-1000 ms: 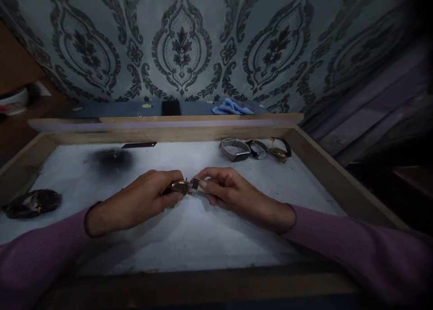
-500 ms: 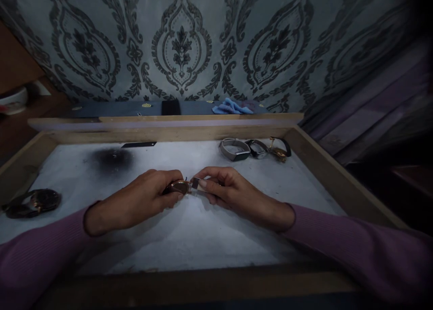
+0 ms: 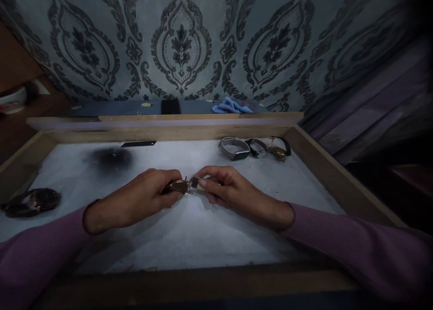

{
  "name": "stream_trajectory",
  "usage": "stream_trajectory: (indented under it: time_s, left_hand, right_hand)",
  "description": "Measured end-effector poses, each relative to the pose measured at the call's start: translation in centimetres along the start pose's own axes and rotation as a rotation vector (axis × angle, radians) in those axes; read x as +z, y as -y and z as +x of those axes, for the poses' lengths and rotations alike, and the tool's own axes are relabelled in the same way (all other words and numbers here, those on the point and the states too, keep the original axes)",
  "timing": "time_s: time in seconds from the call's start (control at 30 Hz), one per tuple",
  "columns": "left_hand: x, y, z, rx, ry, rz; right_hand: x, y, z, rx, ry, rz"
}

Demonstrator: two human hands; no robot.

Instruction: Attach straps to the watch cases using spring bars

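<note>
Near the middle of the white-bottomed wooden tray [image 3: 189,247], my left hand [image 3: 140,197] grips a watch [image 3: 178,187] with a gold-coloured rim, its dark round face turned up. My right hand [image 3: 233,188] pinches a small silvery piece with a dark square end [image 3: 195,182] right beside the watch's rim. Whether that piece is joined to the watch I cannot tell. A thin dark bit stands up at the rim between the two hands. The rest of the watch is hidden by my left fingers.
A dark watch [image 3: 43,199] lies at the tray's left. At the back right are a grey band [image 3: 234,149], a dark watch [image 3: 259,148] and a gold watch [image 3: 279,153]. A black strip [image 3: 138,144] lies at the back; a blue cloth [image 3: 232,106] rests beyond the rim.
</note>
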State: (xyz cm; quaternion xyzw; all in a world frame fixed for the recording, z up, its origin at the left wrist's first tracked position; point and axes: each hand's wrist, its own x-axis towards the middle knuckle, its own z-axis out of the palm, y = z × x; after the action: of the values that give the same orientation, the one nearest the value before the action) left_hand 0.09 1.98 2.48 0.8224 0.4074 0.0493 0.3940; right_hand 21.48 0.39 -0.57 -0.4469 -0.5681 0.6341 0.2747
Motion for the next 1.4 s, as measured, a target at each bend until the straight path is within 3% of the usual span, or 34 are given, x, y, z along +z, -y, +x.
stream_trajectory:
  time_s: [1.4]
  left_hand:
    - [-0.08, -0.06, -0.06, 0.008, 0.028, 0.014]
  right_hand:
    - [-0.02, -0.53, -0.06, -0.140, 0.016, -0.129]
